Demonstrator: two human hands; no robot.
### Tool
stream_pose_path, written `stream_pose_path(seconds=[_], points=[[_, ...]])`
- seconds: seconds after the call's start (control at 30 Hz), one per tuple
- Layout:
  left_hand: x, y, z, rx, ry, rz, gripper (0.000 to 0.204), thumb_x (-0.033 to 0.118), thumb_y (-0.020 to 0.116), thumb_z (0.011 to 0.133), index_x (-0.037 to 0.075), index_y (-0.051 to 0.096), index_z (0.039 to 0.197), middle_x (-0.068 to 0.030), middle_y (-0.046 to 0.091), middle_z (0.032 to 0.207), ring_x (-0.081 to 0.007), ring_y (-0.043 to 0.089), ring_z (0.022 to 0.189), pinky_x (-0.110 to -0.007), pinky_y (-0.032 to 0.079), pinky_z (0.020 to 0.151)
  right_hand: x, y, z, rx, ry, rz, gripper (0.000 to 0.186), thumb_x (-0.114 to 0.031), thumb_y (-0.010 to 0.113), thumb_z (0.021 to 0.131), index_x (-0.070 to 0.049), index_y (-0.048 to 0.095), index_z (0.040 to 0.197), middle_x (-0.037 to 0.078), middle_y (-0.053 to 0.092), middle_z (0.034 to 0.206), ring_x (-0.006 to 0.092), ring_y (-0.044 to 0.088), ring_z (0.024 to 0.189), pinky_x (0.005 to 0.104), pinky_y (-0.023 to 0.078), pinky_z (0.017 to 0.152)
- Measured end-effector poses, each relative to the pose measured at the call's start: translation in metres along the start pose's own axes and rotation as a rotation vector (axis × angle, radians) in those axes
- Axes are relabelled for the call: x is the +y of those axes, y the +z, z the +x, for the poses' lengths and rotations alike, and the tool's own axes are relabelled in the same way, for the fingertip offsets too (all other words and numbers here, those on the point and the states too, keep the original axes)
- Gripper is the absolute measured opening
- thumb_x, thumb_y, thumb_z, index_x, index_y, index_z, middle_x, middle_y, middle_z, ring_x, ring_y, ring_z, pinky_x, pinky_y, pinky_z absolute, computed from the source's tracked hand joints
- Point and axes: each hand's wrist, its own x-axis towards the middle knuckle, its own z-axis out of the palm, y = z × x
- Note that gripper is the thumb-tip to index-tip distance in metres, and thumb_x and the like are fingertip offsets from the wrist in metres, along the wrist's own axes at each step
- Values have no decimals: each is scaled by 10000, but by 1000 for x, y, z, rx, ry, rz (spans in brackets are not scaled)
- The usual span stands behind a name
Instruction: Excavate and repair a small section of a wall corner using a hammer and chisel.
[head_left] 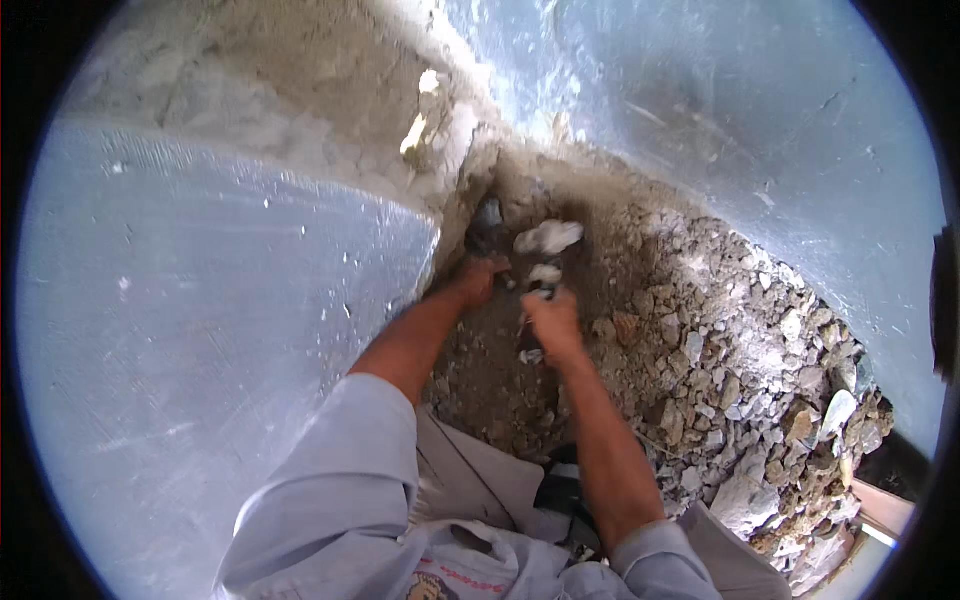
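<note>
My left hand (479,280) is closed low in the dug-out corner, beside a dark grey object (486,230) that may be a stone or a tool. What its fingers hold, if anything, cannot be made out. Close by on the right, my right hand (554,322) is wrapped round a dark, narrow object with pale patches (541,288), blurred and mostly covered by the fingers. Just beyond it is a whitish, blurred lump (548,237). Whether the lump is joined to what I grip is unclear. Brown soil (490,370) lies beneath both hands.
A heap of broken stones and rubble (720,350) fills the right side. Blue-grey walls stand on the left (220,300) and at the far right (740,110), meeting near a rough, broken corner (465,140). A wooden board edge (882,508) shows at lower right.
</note>
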Motion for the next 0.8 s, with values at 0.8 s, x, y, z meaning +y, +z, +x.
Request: stream_pose_path(seconds=[0.8], points=[[-11, 37, 19, 5, 42, 101, 480, 2, 464, 821, 89, 613, 1269, -154, 508, 1409, -331, 471, 1313, -420, 346, 1111, -133, -100, -44, 516, -462, 466, 265, -107, 671, 843, 16, 537, 1035, 62, 596, 803, 128, 566, 646, 310, 492, 617]])
